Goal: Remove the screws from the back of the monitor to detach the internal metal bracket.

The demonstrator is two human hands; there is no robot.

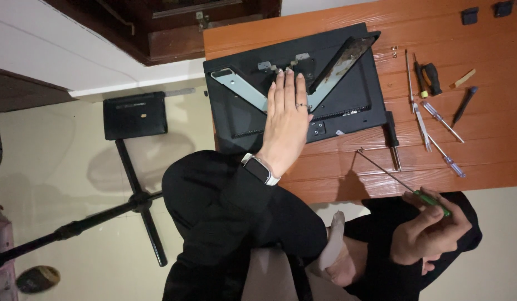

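Orange wooden tabletop (336,178) carries a face-down black monitor (347,106).
Left hand (287,120) lies flat on it, fingers together; right hand (428,231) has fingers clamped on a green-handled screwdriver (403,183).

The scene is dim overall, with light falling strongest on the orange wooden worktop (347,178) and the pale floor (74,184). The floor stand (130,184) throws a soft, broad shadow across the floor, so the source seems to sit above and to the right. The black monitor back (347,100) swallows detail, though its metal bracket (241,89) catches a mild sheen. Dark sleeves merge into near-black masses. Focus holds sharp on the worktop; the lower corners look softer and darker.
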